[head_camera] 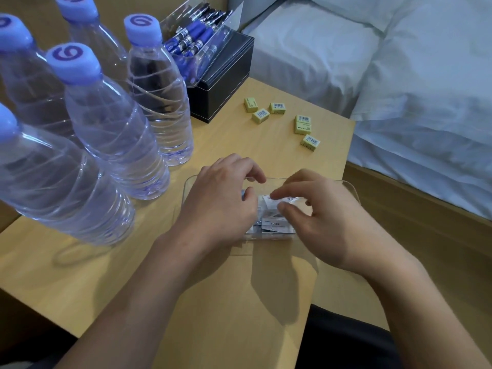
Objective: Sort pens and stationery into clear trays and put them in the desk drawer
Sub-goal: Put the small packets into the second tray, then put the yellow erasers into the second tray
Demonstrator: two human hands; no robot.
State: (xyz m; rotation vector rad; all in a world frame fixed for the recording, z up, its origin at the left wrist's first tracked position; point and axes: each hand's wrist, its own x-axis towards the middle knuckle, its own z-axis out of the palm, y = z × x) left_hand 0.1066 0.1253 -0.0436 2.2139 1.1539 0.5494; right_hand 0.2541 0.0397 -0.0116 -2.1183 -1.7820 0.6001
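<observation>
- pale wooden desk, white bed along its right edge, clear water bottles at left.
- clear plastic tray at desk middle: right hand pinches white packet inside; left hand grip unclear.

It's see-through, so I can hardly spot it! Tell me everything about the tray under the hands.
The clear tray looks like plastic, shallow, with rounded corners. It sits flat on the wooden desk near its right edge. Inside lie small white packets. The left hand and right hand reach in; the right pinches a packet.
</observation>
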